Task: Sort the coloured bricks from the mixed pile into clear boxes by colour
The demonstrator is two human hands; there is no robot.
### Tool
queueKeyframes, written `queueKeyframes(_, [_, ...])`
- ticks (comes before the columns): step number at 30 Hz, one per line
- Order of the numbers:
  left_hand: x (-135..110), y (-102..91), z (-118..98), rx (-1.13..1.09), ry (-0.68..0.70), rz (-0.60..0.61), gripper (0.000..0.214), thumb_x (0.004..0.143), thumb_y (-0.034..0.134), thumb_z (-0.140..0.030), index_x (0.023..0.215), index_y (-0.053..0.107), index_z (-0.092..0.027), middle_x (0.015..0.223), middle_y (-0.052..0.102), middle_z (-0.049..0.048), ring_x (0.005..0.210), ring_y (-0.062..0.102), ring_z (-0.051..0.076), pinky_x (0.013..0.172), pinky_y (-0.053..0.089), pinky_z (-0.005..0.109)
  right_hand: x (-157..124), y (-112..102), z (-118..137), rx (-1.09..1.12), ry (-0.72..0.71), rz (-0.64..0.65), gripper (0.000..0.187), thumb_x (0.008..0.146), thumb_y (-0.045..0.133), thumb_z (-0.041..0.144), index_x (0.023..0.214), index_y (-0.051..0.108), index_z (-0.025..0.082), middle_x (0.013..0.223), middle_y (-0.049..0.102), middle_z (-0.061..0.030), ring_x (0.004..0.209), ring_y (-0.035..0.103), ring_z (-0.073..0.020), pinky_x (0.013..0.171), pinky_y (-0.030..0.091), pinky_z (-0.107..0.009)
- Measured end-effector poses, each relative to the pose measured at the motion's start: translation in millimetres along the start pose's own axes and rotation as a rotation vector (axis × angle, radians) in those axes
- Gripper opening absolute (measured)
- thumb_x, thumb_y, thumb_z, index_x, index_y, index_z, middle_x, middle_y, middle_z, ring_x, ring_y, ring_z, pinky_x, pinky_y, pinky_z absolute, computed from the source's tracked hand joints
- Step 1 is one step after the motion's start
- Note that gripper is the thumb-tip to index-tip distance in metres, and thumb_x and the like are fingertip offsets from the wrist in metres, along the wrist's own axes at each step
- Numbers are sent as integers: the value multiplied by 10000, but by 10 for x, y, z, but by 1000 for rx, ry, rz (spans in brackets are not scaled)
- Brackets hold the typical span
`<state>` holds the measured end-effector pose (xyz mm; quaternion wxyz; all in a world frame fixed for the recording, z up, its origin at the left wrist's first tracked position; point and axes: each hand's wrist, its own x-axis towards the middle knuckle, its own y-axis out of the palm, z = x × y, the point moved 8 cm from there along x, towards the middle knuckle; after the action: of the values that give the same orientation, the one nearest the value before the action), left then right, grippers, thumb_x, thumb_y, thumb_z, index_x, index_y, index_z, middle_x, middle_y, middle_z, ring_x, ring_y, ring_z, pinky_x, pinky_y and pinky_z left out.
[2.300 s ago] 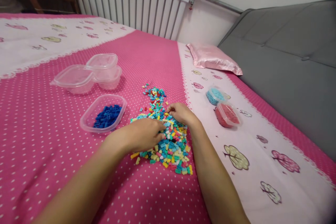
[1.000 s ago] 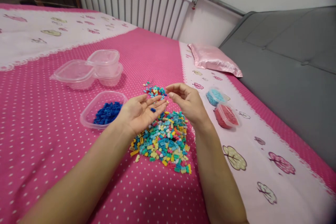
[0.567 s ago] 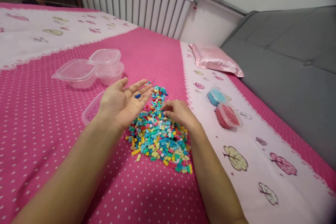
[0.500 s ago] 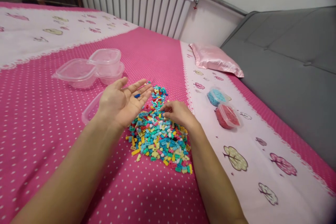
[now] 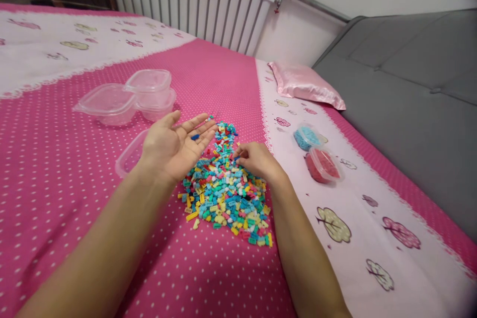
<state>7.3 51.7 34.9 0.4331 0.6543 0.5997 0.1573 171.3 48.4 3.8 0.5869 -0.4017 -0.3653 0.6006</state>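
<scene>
My left hand (image 5: 175, 144) is held palm up with its fingers stretched out, and a dark blue building brick (image 5: 195, 137) lies loose on the fingers. Below and to the right spreads a heap of small building bricks (image 5: 227, 194) in blue, green, yellow, white, pink and red. At the heap's right side my right hand (image 5: 255, 159) pinches with thumb and forefinger. Between those fingertips shows a bit of dark blue, a small blue brick (image 5: 236, 158). Partly behind my left wrist sits a clear plastic container (image 5: 126, 159).
Several clear lidded containers (image 5: 108, 99) stand grouped at the left, some stacked. On the right are a tub of light blue bricks (image 5: 306, 137) and a tub of red bricks (image 5: 323, 165). A pink pillow (image 5: 303, 84) lies by the grey headboard (image 5: 402, 74); a radiator (image 5: 194, 0) stands behind.
My right hand has shifted slightly right, its finger and thumb now together with dark blue between them. My left hand has stayed nearly still.
</scene>
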Motion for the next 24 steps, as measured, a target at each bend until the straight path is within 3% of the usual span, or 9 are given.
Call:
queueKeyframes(9, [46,-23,66,22,-26,2,494,893,342,-330,1249,486,-20,1193,582,248,1112,587,267,859,526,309,13,-102,-133,45,32,-71,156,731,639,173,849,715,242,838,722,1,787,645,-152,685,474,-237])
queueKeyframes(13, [54,-18,113,40,-31,5,501,889,333,-337,1248,490,-25,1160,603,242,1094,596,257,878,517,321,-8,-226,-124,78,30,-185,159,749,629,179,868,719,232,836,725,-8,800,654,-160,733,488,-258])
queueKeyframes(24, [59,-21,347,33,-146,-20,487,901,324,-307,1230,493,10,1122,605,244,1081,593,251,859,518,293,-217,-557,329,361,-300,-427,215,785,563,131,925,720,174,876,739,-27,745,671,-133,738,525,-262])
